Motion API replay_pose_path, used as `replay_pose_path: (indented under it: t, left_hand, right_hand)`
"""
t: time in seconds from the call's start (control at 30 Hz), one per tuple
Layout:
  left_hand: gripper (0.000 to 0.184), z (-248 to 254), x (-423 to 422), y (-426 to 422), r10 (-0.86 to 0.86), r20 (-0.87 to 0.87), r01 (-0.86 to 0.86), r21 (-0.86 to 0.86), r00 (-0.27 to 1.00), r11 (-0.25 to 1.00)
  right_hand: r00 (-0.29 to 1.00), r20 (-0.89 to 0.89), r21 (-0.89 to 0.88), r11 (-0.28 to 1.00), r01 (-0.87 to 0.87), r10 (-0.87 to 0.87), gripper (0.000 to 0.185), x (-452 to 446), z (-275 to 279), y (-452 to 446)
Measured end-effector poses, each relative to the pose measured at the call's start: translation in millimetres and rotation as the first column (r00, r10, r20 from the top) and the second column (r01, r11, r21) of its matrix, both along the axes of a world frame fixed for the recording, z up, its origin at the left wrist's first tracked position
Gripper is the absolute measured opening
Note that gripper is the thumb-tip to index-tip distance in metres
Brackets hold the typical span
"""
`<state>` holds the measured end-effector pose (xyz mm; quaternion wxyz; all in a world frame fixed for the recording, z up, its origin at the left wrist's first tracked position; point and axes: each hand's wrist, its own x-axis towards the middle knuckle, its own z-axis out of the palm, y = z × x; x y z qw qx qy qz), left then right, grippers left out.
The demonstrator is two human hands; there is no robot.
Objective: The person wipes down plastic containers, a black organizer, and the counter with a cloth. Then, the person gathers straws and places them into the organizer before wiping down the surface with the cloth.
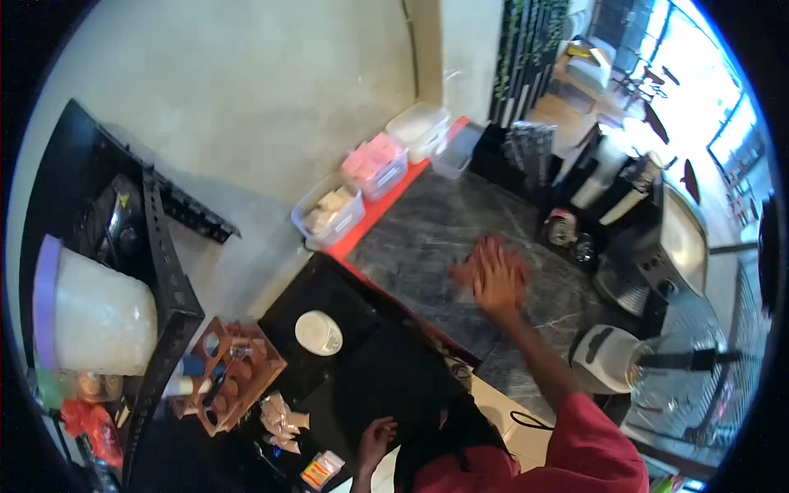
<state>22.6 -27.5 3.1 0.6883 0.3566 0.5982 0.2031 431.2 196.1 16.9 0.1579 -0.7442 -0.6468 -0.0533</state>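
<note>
My right hand (496,289) holds a bunched reddish-brown cloth (520,267) down against the dark marbled counter (403,246). Its fingers stretch over the cloth, and both are somewhat blurred. Low in the view, my left hand (376,440) hangs beside the black lower counter (353,394), fingers loosely bent and apart, with nothing visible in it. A small packet with an orange label (322,470) lies near that hand. On the black surface farther up sits a round white kitchen scale (319,333).
Plastic tubs, one with pink packets (376,164), line a red strip by the wall. A blender (608,357) and a steel machine (657,255) stand at right. Black holders (526,160) edge the back. A wooden rack (234,378) and a shelf with a white bucket (103,316) are left.
</note>
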Motion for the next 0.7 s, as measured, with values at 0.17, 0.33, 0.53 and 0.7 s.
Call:
replay_pose_path:
  t: [0.17,0.33,0.53,0.7]
  left_hand:
    - [0.026,0,36,25,0.045,-0.085,-0.024,0.238,0.995,0.971]
    - [0.027,-4,74,35,0.186,0.096,-0.200,0.157,0.978,0.967]
    - [0.027,27,52,-15,0.147,-0.130,-0.114,0.230,0.981,0.967]
    - [0.026,1,15,-110,0.502,-0.035,-0.477,0.262,0.864,0.839]
  right_hand:
    - [0.990,-0.047,0.204,0.972,-0.120,0.133,0.054,-44,-25,179]
    - [0.795,-0.277,0.186,0.842,-0.506,0.539,0.053,-138,-36,151]
    - [0.755,-0.105,-0.007,0.758,-0.652,0.648,0.050,-87,-15,150]
    - [0.856,0.486,0.200,0.931,-0.304,0.175,0.046,-156,-116,204]
